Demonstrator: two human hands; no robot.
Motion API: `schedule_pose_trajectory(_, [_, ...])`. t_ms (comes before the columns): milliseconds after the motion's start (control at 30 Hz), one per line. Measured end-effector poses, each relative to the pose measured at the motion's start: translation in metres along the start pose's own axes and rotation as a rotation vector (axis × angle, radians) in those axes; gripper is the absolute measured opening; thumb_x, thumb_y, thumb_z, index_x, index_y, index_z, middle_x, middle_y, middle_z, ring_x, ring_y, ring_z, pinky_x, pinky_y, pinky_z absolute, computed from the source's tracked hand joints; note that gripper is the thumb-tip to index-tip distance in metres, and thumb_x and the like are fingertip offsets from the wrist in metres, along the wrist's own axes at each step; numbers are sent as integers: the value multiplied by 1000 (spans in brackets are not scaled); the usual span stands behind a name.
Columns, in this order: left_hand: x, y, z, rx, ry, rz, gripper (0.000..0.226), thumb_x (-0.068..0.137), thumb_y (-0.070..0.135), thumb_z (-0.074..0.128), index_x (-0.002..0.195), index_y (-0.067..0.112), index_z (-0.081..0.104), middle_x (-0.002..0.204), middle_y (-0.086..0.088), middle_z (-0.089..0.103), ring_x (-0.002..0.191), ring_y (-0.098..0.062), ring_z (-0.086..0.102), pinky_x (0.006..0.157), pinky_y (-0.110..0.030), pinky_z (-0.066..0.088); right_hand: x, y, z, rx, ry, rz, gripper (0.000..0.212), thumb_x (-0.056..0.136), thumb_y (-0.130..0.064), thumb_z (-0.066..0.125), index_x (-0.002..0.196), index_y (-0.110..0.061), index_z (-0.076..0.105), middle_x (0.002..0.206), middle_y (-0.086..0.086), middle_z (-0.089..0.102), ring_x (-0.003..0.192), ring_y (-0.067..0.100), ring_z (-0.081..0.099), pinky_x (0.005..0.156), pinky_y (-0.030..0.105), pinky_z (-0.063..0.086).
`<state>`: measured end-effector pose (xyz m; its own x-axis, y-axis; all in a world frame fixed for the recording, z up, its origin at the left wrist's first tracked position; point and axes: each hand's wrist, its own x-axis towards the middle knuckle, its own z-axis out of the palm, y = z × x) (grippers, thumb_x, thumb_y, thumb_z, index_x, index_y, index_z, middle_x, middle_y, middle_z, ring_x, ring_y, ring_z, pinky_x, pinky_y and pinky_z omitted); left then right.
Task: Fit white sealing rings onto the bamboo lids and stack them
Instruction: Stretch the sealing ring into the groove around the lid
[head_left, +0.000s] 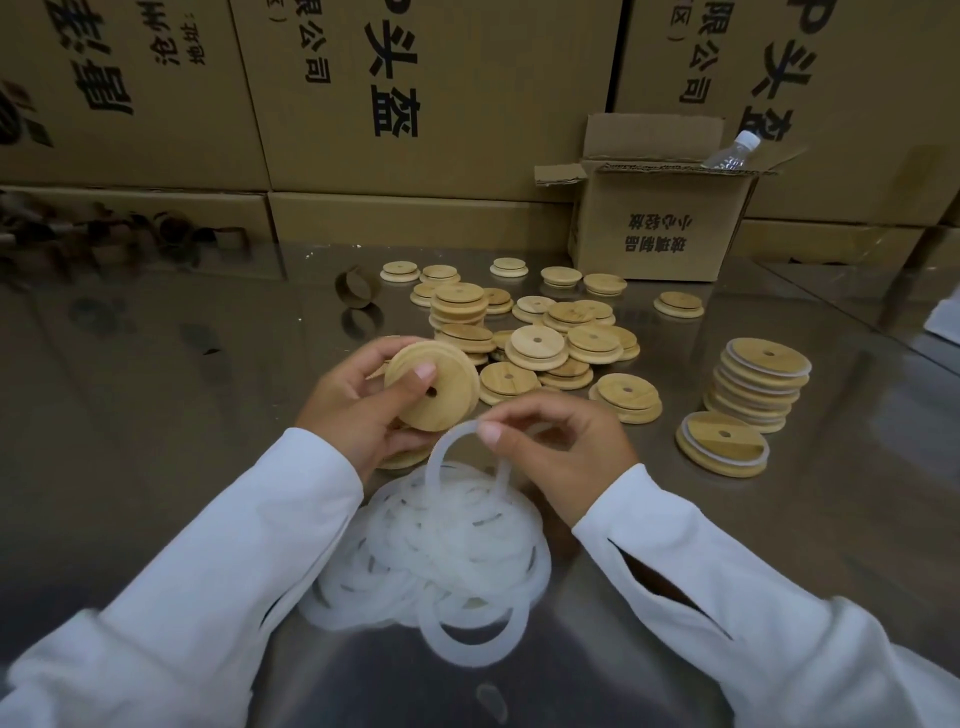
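Observation:
My left hand (358, 405) grips a round bamboo lid (441, 387) with a centre hole, tilted toward me, thumb lying across its face. Just right of it, my right hand (561, 447) pinches a white sealing ring (441, 457) by its top, lifted above a heap of white rings (447, 551) at the near centre. Loose bamboo lids (540, 343) lie scattered behind my hands. To the right stands a stack of lids with rings (761, 384), and one ringed lid (722, 449) lies in front of it.
The work surface is a shiny metal table (156, 395). A small open cardboard box (660, 218) holding a plastic bottle (730, 150) stands at the back right. Large printed cartons (395, 93) wall off the rear. A cardboard tape core (356, 287) stands left of the lids.

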<state>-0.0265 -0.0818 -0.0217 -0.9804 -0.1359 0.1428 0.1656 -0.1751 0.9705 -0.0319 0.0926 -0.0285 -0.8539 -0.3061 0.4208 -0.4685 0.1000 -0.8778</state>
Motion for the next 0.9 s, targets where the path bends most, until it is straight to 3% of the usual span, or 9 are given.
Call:
schedule_pose_trajectory(133, [1,-2,5,-12,-6,-171,16,86,14,57,100,16,65,97,-13,65,90,-31,63,58,-36,58,2,-7,1,156,101,35,22,75,-7,70,71,-29,72,73,-8,71,73,11,62,69,18,52])
schedule_pose_trajectory(300, [-2,0,11,-94,-83,-271,31,82,35,56,102,13,66,97,-17,69,85,-33,68,57,-40,57,3,-8,4,201,224,172,20,76,-9,70,68,-27,70,65,-5,70,65,5,63,64,13,51])
schedule_pose_trajectory(467, [-8,-2,12,111,-257,-135,32,70,24,63,100,17,67,89,-6,72,83,-20,70,63,-34,58,2,-9,6,167,259,197,19,76,-8,70,68,-25,69,61,0,66,57,2,61,58,10,48])
schedule_pose_trajectory(667, [-7,-4,11,111,-273,-127,21,87,19,52,103,20,66,89,-4,72,84,-19,70,65,-33,58,2,-6,7,139,278,206,17,76,-10,71,68,-25,68,59,1,62,54,1,58,58,10,48])
schedule_pose_trajectory(900, [-7,-3,12,86,-283,-84,36,73,29,57,106,19,66,92,-5,71,89,-23,69,71,-38,58,3,-8,7,170,305,244,17,75,-11,72,64,-22,67,65,0,65,59,3,58,57,10,47])
